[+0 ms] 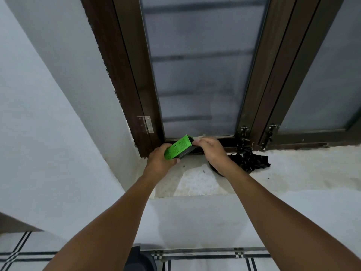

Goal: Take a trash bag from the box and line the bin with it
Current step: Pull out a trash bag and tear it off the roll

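A bright green box [178, 147] with a dark side is held tilted above the window sill [197, 182]. My left hand [160, 160] grips its lower end from below. My right hand [210, 149] is at the box's upper, far end, with its fingertips pinched at the opening; what they pinch is too small to tell. A crumpled black trash bag [249, 160] lies on the sill just right of my right wrist, partly hidden by my forearm. No bin can be made out for sure.
A dark brown window frame [125, 79] with frosted panes rises right behind the box. Metal latches [244, 133] sit at the frame's base. A white wall closes in on the left. Below is tiled floor [205, 259] with a dark object [138, 259] at the bottom edge.
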